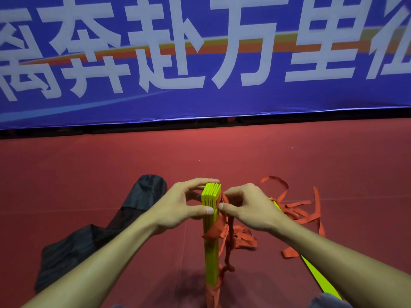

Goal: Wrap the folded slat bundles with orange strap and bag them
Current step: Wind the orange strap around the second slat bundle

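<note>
A bundle of neon-yellow slats stands upright on the red floor in front of me. My left hand grips its top end, thumb on the near face and fingers over the far side. My right hand pinches the orange strap against the bundle's right side. More strap hangs down along the bundle and trails in loose loops to the right. A black bag lies flat on the floor to the left.
Another yellow slat lies on the floor under my right forearm. A blue banner with large white characters hangs along the far edge of the red floor.
</note>
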Demonstrator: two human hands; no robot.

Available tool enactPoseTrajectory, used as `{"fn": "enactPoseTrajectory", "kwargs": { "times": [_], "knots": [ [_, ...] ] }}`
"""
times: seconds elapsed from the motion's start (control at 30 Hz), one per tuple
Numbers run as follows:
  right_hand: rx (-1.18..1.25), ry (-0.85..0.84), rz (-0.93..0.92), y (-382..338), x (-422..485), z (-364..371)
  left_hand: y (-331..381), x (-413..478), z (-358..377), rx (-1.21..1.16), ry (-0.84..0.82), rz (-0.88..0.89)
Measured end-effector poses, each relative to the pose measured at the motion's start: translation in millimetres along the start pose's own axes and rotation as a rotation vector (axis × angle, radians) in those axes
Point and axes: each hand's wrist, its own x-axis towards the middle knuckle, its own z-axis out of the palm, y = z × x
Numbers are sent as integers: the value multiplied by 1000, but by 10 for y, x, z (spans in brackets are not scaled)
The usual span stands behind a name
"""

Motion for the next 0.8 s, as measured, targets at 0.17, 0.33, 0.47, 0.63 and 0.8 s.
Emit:
{"fn": "enactPoseTrajectory", "kwargs": {
  "times": [0.17,0.33,0.47,0.63,0.8],
  "knots": [
    [9,-6,12,6,16,-22,-20,-15,92,-79,-16,-14],
    [31,-13,16,68,22,-39,-48,-6,142,-110,41,15],
    [77,2,23,60,1,-45,-55,5,146,-106,109,25],
    [150,61,53,101,16,-64,-66,-17,126,-138,112,8],
    [-67,85,-12,195,48,-148,-49,-39,116,-137,108,-13]
  ]
}}
